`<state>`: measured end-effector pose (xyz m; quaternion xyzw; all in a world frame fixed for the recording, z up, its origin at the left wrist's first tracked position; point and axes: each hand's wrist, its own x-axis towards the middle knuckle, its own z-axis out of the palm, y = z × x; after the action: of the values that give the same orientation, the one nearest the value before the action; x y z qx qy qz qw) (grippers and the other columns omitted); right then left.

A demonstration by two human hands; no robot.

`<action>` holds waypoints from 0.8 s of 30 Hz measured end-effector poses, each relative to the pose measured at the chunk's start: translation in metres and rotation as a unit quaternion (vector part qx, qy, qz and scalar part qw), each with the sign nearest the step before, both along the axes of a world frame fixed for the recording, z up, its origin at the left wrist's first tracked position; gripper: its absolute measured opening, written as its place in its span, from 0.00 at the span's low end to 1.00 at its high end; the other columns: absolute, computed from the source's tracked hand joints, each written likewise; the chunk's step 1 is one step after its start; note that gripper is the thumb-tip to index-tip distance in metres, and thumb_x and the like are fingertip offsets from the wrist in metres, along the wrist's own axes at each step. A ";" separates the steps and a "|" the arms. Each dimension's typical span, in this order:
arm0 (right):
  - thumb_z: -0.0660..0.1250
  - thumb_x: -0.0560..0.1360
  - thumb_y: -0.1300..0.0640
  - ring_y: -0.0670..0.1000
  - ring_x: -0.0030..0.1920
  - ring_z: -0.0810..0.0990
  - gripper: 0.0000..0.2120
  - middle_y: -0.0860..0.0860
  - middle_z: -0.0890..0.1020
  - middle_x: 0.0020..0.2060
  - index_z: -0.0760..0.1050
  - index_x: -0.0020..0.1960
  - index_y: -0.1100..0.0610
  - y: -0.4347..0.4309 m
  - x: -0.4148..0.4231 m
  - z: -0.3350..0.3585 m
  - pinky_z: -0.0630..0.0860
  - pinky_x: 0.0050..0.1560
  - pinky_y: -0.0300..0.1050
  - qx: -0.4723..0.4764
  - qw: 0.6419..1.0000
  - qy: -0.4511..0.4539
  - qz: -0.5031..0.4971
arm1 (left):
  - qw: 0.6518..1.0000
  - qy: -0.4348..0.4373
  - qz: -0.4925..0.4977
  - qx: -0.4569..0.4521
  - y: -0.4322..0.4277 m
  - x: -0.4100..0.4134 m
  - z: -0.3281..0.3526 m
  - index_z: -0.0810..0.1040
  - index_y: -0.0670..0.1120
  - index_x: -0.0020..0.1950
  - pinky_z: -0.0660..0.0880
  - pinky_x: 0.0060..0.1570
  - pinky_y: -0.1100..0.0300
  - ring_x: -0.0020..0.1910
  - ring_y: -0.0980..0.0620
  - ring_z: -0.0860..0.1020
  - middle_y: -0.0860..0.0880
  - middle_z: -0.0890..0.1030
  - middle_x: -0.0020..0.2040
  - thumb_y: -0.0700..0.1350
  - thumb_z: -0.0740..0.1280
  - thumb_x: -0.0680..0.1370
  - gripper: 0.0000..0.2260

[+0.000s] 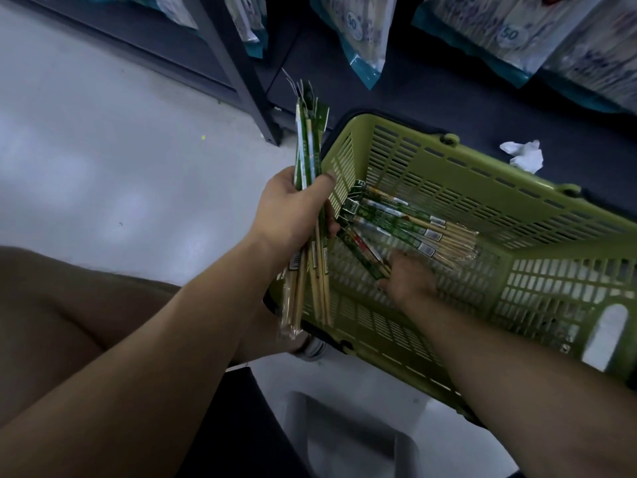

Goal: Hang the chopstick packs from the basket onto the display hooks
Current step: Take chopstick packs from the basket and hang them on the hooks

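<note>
A green plastic basket (431, 160) stands on the floor at the right. Several chopstick packs (406, 222) with green wrappers lie on its bottom. My left hand (293, 212) grips a bundle of several chopstick packs (308, 150) upright beside the basket's left wall, green headers pointing up. My right hand (408, 277) reaches down inside the basket, and its fingers close on the lower end of one pack (358, 251) lying there. No display hooks show in this view.
A dark shelving unit (241, 63) rises at the top, with bagged goods (362, 32) hanging above the basket. A crumpled white paper (524, 155) lies on the dark base behind the basket. My bare knee (51, 305) fills the lower left. Grey floor lies to the left.
</note>
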<state>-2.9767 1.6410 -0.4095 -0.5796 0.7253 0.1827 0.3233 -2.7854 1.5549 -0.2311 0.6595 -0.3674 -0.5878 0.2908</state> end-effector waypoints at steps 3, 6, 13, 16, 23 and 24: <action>0.75 0.74 0.46 0.57 0.58 0.80 0.20 0.55 0.82 0.57 0.76 0.61 0.54 0.000 0.000 -0.001 0.76 0.53 0.47 -0.008 1.000 -0.003 0.021 | 1.000 -0.003 0.001 -0.001 -0.001 -0.001 -0.001 0.70 0.46 0.49 0.77 0.28 0.57 0.27 0.46 0.79 0.47 0.78 0.30 0.48 0.68 0.82 0.09; 0.75 0.74 0.46 0.56 0.54 0.80 0.18 0.53 0.82 0.53 0.78 0.59 0.53 -0.001 -0.002 -0.001 0.75 0.51 0.46 0.024 0.998 -0.009 0.051 | 1.000 0.003 0.005 0.001 -0.001 -0.002 -0.002 0.70 0.46 0.49 0.77 0.28 0.57 0.27 0.46 0.79 0.46 0.77 0.30 0.47 0.68 0.82 0.08; 0.78 0.72 0.53 0.49 0.41 0.81 0.08 0.49 0.81 0.40 0.78 0.45 0.50 -0.013 -0.026 0.032 0.73 0.37 0.40 0.092 0.973 -0.208 -0.036 | 0.997 0.048 0.010 0.054 -0.001 -0.007 0.009 0.72 0.44 0.53 0.77 0.28 0.59 0.28 0.48 0.79 0.45 0.78 0.34 0.46 0.68 0.82 0.07; 0.77 0.73 0.54 0.39 0.32 0.78 0.09 0.43 0.80 0.34 0.77 0.41 0.48 -0.026 -0.037 0.079 0.69 0.28 0.31 0.045 0.959 -0.268 -0.081 | 0.995 0.069 0.014 0.074 0.002 -0.015 0.015 0.74 0.45 0.53 0.77 0.29 0.57 0.28 0.47 0.78 0.44 0.79 0.37 0.46 0.69 0.82 0.07; 0.75 0.75 0.52 0.36 0.33 0.80 0.04 0.37 0.83 0.32 0.81 0.43 0.44 -0.043 -0.031 0.203 0.72 0.35 0.33 -0.065 0.909 -0.394 -0.121 | 0.997 0.062 0.013 0.049 0.013 -0.044 0.037 0.76 0.50 0.69 0.78 0.60 0.46 0.58 0.46 0.82 0.51 0.84 0.58 0.67 0.73 0.73 0.31; 0.75 0.75 0.51 0.36 0.29 0.78 0.08 0.36 0.80 0.29 0.80 0.40 0.42 -0.041 -0.028 0.219 0.69 0.30 0.30 -0.088 0.912 -0.386 -0.109 | 0.996 0.088 0.006 0.032 0.015 -0.050 0.046 0.77 0.49 0.68 0.78 0.61 0.47 0.58 0.47 0.83 0.51 0.85 0.58 0.67 0.75 0.70 0.33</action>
<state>-3.0049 1.5996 -0.1907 -0.5484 0.6160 -0.1559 0.5436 -2.8358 1.5700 -0.1852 0.6161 -0.3178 -0.6533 0.3043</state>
